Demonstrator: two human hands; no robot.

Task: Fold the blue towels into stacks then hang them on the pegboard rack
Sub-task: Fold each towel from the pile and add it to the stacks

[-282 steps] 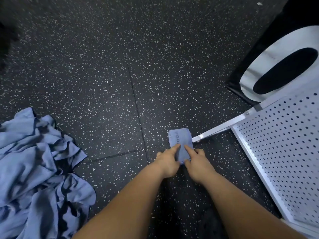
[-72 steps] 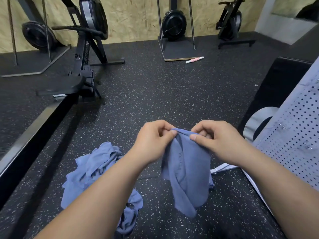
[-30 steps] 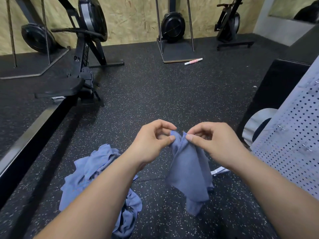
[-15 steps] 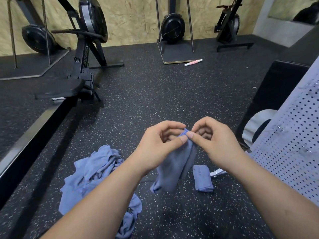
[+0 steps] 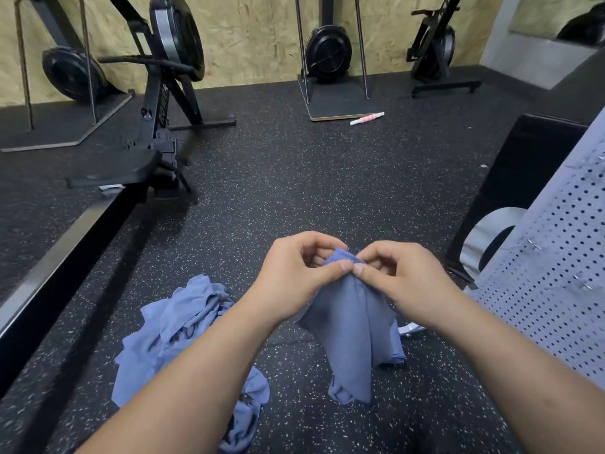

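Pinching the blue towel [image 5: 352, 329] by its top edge, my left hand [image 5: 294, 273] and right hand [image 5: 406, 283] dangle it over speckled rubber floor [image 5: 294, 191]; towel pile [image 5: 183, 329] near left, rowing machine [image 5: 163, 103] far left, pegboard rack [image 5: 563, 290] cut off right.
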